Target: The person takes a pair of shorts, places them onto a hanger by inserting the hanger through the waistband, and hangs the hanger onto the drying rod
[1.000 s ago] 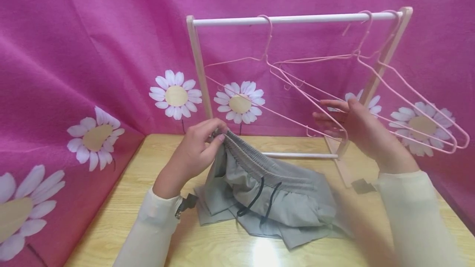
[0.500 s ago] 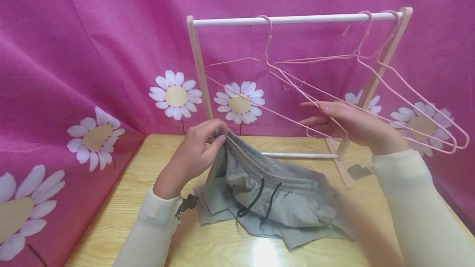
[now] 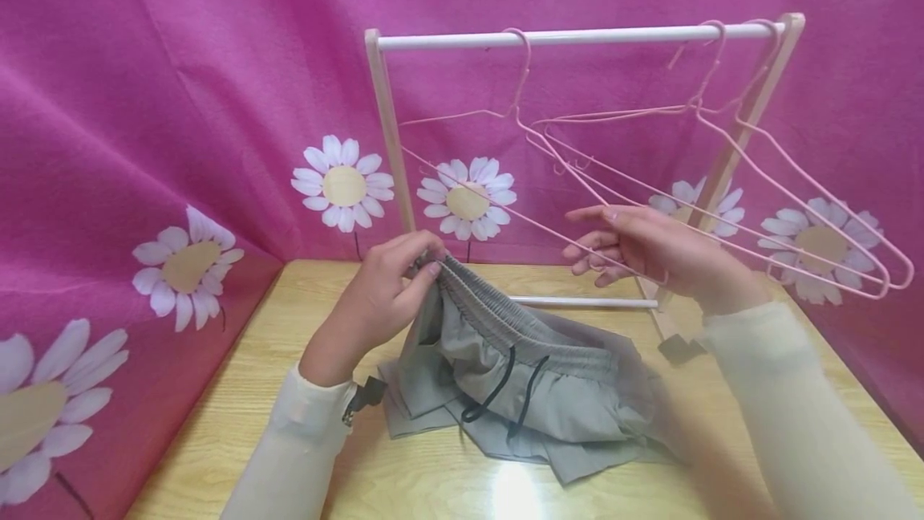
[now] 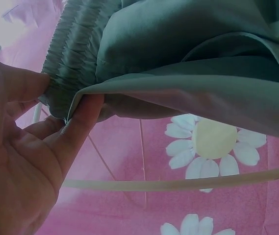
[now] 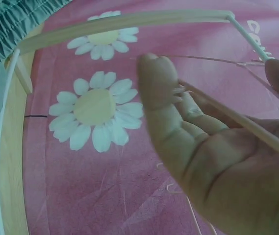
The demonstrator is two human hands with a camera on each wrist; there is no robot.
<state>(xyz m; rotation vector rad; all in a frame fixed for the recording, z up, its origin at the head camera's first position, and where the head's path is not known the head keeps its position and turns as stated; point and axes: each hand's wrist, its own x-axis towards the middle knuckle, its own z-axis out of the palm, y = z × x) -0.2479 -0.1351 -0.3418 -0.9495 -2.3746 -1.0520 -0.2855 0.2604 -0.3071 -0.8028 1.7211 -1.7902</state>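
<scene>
My left hand (image 3: 371, 303) pinches the elastic waistband of grey drawstring shorts (image 3: 534, 392) at its left end. In the left wrist view, the thumb is on the waistband (image 4: 75, 54) and a finger reaches under the fabric edge. The rest of the shorts slumps onto the table, black cords in front. My right hand (image 3: 650, 251) is at the lower right corner of the leftmost pink wire hanger (image 3: 552, 152), fingers loosely extended. The right wrist view shows the hanger's wire (image 5: 237, 115) crossing in front of the palm, between thumb and fingers.
A rack with a white rod (image 3: 613, 36) and wooden side posts (image 3: 390, 127) stands on the wooden table (image 3: 289, 440). Two more pink hangers (image 3: 787, 191) hang at its right end. Behind is a pink cloth with daisies (image 3: 343, 185).
My right hand has moved left and slightly down, along the leftmost hanger, whose right corner has shifted a little. The left hand and the shorts look unchanged.
</scene>
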